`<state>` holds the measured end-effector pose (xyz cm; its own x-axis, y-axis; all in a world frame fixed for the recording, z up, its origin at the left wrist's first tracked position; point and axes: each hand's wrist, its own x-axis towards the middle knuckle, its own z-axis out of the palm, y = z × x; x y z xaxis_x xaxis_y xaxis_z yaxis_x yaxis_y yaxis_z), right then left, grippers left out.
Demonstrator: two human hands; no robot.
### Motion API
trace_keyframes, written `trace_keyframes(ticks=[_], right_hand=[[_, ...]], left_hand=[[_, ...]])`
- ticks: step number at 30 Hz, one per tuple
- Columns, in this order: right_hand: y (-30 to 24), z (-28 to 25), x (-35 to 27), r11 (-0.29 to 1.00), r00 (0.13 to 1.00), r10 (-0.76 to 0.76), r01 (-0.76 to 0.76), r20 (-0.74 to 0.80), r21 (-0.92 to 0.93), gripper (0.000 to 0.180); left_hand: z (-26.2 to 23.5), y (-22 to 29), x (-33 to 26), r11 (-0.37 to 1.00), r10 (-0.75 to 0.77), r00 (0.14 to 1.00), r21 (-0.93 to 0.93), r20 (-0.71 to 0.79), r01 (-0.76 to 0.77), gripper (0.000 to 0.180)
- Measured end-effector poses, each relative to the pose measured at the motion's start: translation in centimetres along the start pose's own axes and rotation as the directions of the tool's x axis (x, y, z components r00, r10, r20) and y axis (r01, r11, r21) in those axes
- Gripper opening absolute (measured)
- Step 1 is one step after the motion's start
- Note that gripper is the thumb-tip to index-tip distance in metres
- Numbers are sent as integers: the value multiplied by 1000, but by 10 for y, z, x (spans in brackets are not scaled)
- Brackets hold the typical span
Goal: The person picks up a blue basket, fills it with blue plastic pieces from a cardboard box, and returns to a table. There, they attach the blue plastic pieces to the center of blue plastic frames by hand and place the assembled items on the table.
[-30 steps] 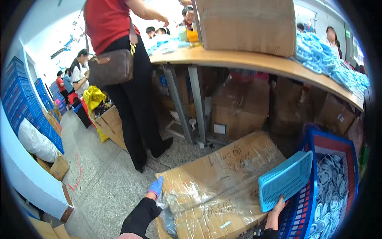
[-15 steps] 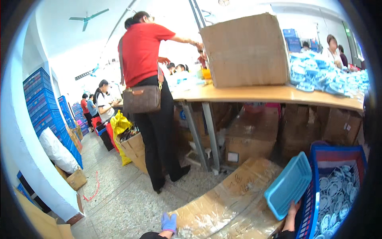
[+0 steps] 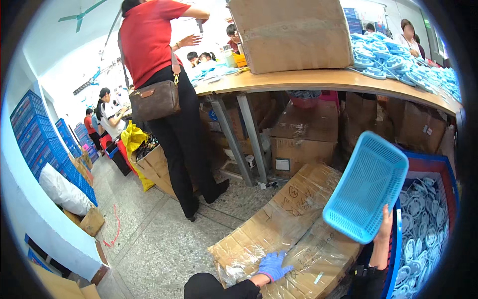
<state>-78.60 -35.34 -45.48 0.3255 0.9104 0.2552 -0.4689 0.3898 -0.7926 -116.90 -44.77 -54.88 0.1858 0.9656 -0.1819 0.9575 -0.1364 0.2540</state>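
My left hand [image 3: 273, 266], in a blue-purple glove, lies on a taped brown cardboard sheet [image 3: 294, 209] with its fingers spread. Bare and gripping, my right hand [image 3: 384, 226] holds a light blue plastic basket [image 3: 366, 184] by its lower right edge. The basket is tilted, its inside facing me, and nothing shows in it. Just right of that hand is a dark blue crate [image 3: 397, 254], filled with many pale, round plastic pieces [image 3: 423, 219]. The basket overlaps the crate's far left corner.
A wooden table [image 3: 294, 82] carries a large carton [image 3: 294, 37] and a heap of light blue pieces [image 3: 383, 55]. Beneath stand metal legs [image 3: 252, 137] and cartons [image 3: 303, 152]. A person in red [image 3: 154, 45] stands at the table's left; stacked blue crates [image 3: 35, 134] line the left wall.
My right hand has raised the basket and turned its inside toward me. My left hand has moved right, from the cardboard's left edge onto its surface. The view has shifted.
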Motion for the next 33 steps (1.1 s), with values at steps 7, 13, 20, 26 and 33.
trace_keyframes(ticks=[7,13,20,26,33], right_hand=[[-51,17,-3,954,999,51,-47,-6,295,48],[-66,-7,-6,956,997,73,-71,3,286,46],[-115,64,-12,974,966,102,-48,-239,222,50],[-133,97,-11,967,987,140,-118,-83,227,51],[-215,138,9,945,991,-127,110,-35,-307,55]], left_hand=[[7,-9,18,987,-99,989,-118,114,112,83],[5,-32,-7,858,-228,935,-398,270,324,88],[17,-70,-9,780,-82,965,-587,248,217,88],[46,-83,12,820,-73,970,-540,231,190,59],[-80,-1,8,675,121,983,-714,-141,-186,25]])
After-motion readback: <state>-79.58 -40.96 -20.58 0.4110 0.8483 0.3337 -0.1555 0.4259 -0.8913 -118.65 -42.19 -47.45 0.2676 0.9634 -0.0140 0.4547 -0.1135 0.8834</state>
